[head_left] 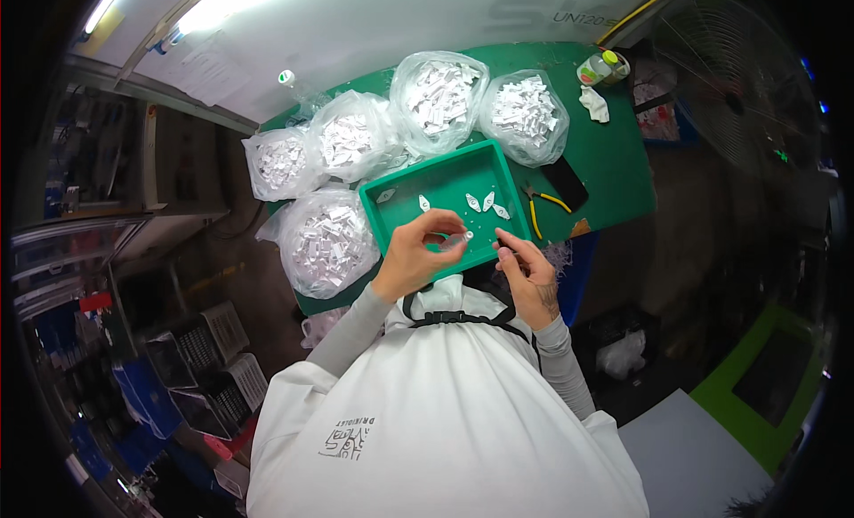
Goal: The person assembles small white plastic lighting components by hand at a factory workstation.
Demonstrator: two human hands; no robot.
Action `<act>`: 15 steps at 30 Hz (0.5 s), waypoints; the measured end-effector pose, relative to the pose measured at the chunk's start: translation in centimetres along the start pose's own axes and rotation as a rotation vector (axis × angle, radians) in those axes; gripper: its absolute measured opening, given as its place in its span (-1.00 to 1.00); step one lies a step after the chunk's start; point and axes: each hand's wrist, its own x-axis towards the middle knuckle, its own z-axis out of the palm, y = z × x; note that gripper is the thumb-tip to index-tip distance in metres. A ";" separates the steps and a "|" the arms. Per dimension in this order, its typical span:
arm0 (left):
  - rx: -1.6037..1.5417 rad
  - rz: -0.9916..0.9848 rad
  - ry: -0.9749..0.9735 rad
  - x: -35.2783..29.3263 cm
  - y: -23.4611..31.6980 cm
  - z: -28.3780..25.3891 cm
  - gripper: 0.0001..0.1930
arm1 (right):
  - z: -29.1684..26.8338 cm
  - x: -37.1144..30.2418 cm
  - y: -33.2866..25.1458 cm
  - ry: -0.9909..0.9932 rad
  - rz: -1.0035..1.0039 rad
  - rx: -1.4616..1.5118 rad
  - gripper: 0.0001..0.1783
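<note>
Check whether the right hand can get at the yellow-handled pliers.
Probably yes: the pliers lie on the green table just beyond the right hand, and nothing visible covers them.

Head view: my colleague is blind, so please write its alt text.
A person's left hand pinches a small white piece over a green tray; whether the right hand holds anything is unclear. Clear bags of white parts line the tray's far and left sides; yellow-handled pliers lie to its right.

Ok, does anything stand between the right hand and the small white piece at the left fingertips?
Nothing visible does: between the right hand and the small white piece, held by the left hand, there's only a gap above the green tray.
</note>
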 end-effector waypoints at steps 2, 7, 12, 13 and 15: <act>0.082 0.303 -0.045 -1.6 3.0 -0.2 -0.70 | 0.3 -0.2 -0.3 0.047 -0.044 0.122 -0.70; 0.279 0.586 -0.021 -3.8 7.0 -0.6 -0.66 | 0.3 -0.9 -2.8 0.013 -0.224 0.094 -0.68; 0.168 0.541 -0.014 -4.8 7.9 0.2 -0.65 | 1.2 -1.8 -4.0 -0.063 -0.290 0.444 -0.66; 0.166 0.474 -0.061 -4.7 7.8 0.2 -0.64 | 1.3 -1.8 -4.1 -0.061 -0.290 0.444 -0.66; 0.164 0.402 -0.108 -4.8 7.5 -0.3 -0.63 | 1.4 -1.6 -4.2 -0.038 -0.417 0.348 -0.69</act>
